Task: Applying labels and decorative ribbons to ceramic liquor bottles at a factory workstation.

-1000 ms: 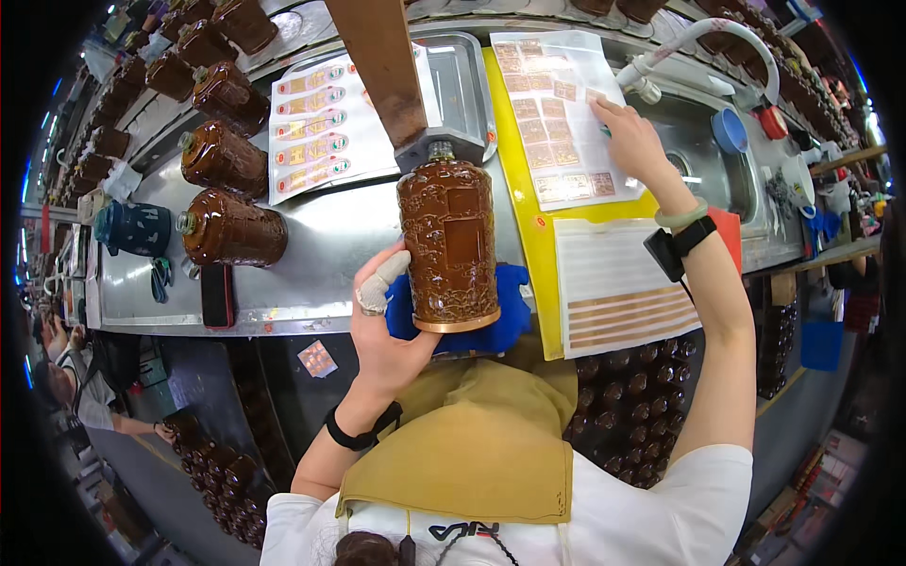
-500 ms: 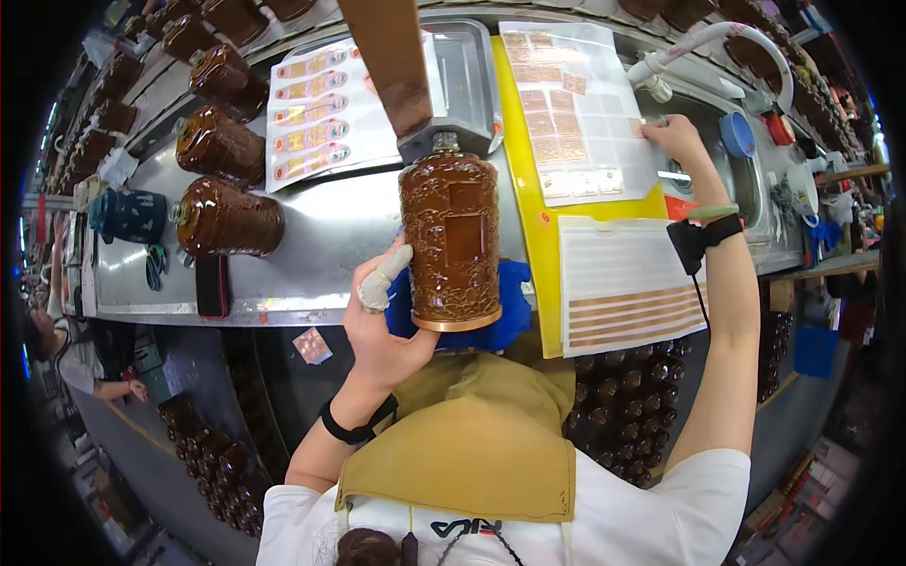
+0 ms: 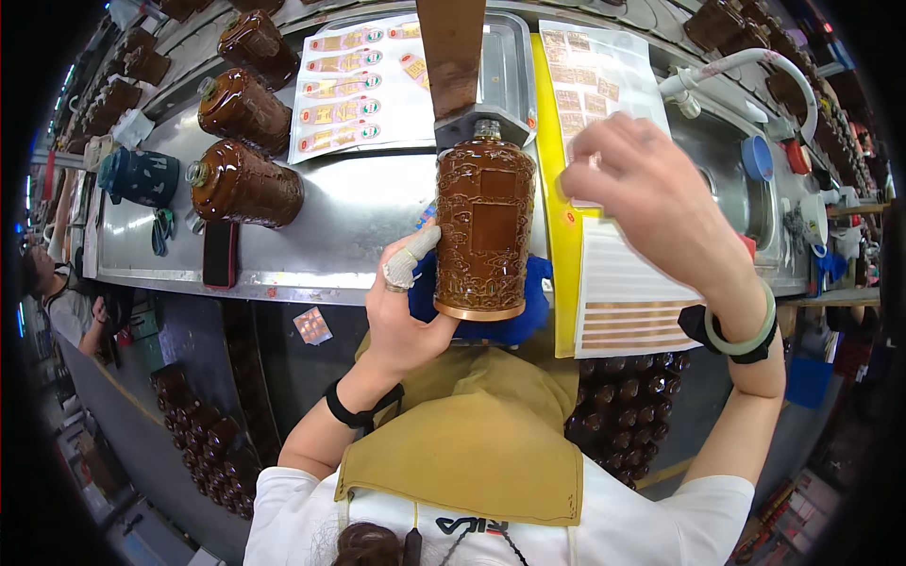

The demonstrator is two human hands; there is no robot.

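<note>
A glossy brown embossed bottle point(image 3: 483, 269) lies lengthwise before me, its glass neck against a metal bracket point(image 3: 462, 132). My left hand point(image 3: 408, 311) grips the bottle's lower left side, near the copper-coloured base band; one finger wears a white cover. A blue cloth point(image 3: 533, 292) is under the bottle. My right hand point(image 3: 651, 193) hangs over the sheet of small gold labels point(image 3: 557, 42), slightly blurred, its fingers curled together. What they pinch, if anything, is hidden. Below it lies a sheet with brown strips point(image 3: 623, 325), on a yellow board point(image 3: 563, 274).
Several brown bottles point(image 3: 247, 184) stand at the left of the metal bench point(image 3: 349, 222), near a dark phone point(image 3: 220, 255) and a teal container point(image 3: 140, 177). A sheet of oval labels point(image 3: 335, 90) lies behind. At right are a sink with a white tap point(image 3: 736, 61) and a blue cup point(image 3: 757, 158).
My right hand has come away from the label sheet, toward me and the bottle. My left hand keeps its hold on the bottle. The view has shifted slightly.
</note>
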